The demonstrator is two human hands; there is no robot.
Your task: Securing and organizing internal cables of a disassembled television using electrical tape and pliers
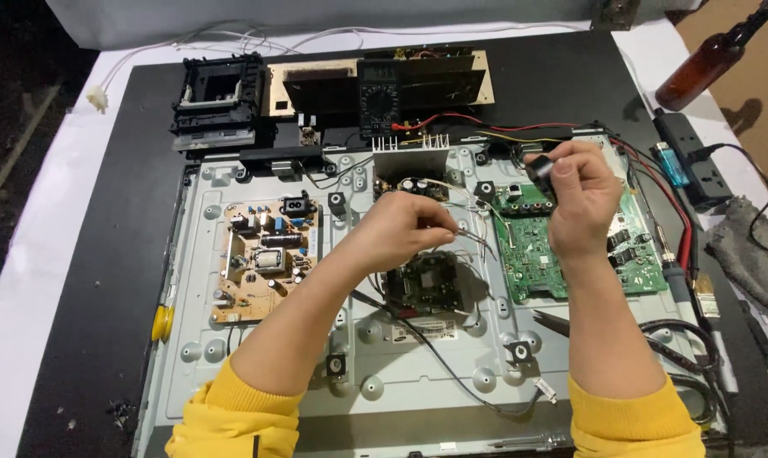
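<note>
I'm pinching thin wires (469,233) with my left hand (405,227) above small center board (424,282), right hand (581,199) gripping small black part (540,172) over green board (537,254) right, multimeter (378,97) sitting far

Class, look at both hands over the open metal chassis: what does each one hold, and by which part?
The left hand pinches thin grey wires near their ends. The right hand holds a small black block at its fingertips.

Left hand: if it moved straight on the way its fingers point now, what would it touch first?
Probably the thin wires at the left hand's fingertips, then the green board; the hand's height above them is unclear.
</note>
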